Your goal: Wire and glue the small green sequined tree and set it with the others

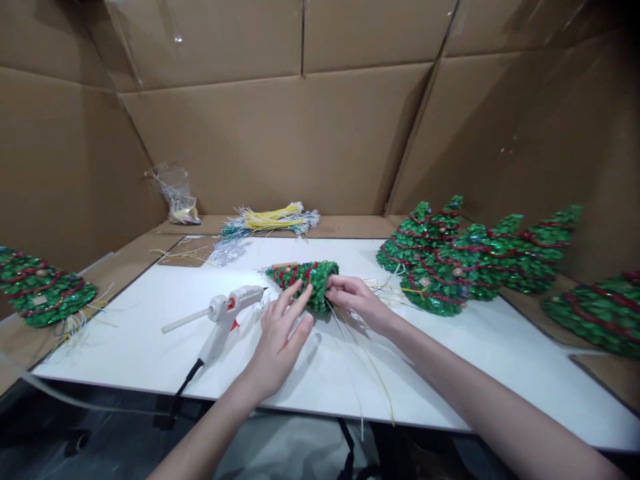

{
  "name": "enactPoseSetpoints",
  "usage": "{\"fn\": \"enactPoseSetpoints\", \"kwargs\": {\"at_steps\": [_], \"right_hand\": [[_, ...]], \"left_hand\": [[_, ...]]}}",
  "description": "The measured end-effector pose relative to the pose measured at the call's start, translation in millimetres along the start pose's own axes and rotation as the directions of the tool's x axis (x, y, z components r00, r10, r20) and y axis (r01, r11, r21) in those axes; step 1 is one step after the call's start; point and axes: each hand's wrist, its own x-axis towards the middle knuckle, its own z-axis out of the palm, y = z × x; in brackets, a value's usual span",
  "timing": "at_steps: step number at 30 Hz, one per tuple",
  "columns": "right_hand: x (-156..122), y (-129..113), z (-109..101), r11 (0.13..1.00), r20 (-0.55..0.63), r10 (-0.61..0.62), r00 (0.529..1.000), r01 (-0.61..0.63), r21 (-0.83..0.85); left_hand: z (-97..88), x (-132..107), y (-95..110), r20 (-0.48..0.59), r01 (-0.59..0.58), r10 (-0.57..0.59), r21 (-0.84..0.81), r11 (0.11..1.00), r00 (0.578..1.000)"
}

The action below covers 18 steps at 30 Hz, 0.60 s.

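A small green sequin Christmas tree (306, 279) with red trim lies on its side on the white board (150, 313), tip pointing left. My right hand (353, 299) is closed on its wide base, where thin yellow wires trail out. My left hand (283, 337) has its fingers stretched out, the fingertips touching the tree's near side. A white hot glue gun (227, 313) lies just left of my left hand, its black cord running off the front edge.
Several finished green trees (465, 257) lie heaped at the right, with another tree (597, 313) at the far right and one tree (43, 287) at the left. Bundles of yellow and white wires (273, 220) and a plastic bag (177, 197) sit at the back. Cardboard walls surround the table.
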Motion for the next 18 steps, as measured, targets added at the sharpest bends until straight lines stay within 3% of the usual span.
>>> {"fn": "enactPoseSetpoints", "kwargs": {"at_steps": [13, 18], "right_hand": [[-0.9, 1.9, -0.2, 1.000, 0.017, -0.020, 1.000, 0.020, 0.011], [0.4, 3.5, 1.7, 1.000, -0.012, 0.000, 1.000, 0.000, 0.023]], "left_hand": [[0.3, 3.4, -1.7, 0.001, 0.041, -0.042, -0.175, 0.984, 0.999], [0.3, 4.9, -1.3, 0.006, 0.096, -0.100, -0.323, 0.941, 0.995]]}}
